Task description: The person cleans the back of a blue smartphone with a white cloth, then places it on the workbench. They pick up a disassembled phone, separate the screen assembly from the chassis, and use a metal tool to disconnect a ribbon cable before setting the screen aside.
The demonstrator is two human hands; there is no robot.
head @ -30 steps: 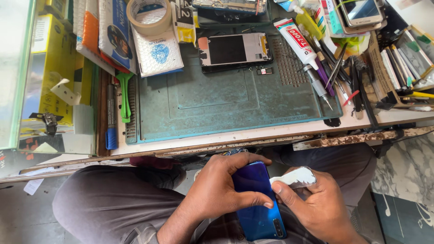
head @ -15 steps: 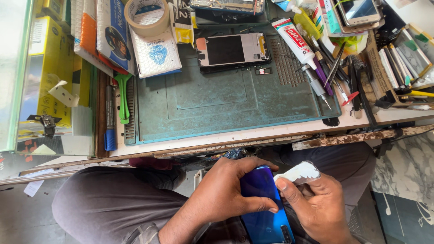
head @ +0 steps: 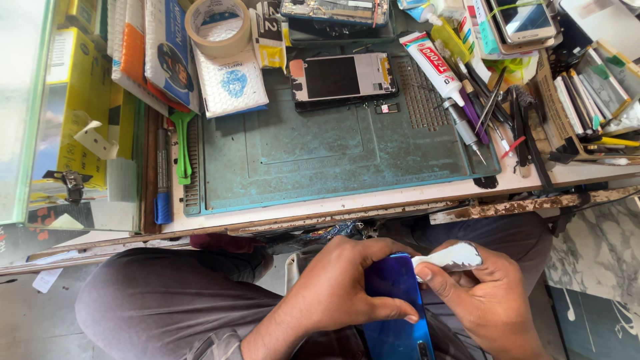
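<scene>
Below the bench | left hand (head: pixel 340 293) grips blue phone (head: pixel 395 307) steady over lap | right hand (head: pixel 483 300) pinches white wad (head: pixel 450 257) at its edge

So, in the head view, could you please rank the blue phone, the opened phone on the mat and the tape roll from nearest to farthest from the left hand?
1. Blue phone: gripped in the left hand, over the lap.
2. Opened phone: on the green mat, straight above the hands.
3. Tape roll: at the top edge, left of that phone.
</scene>
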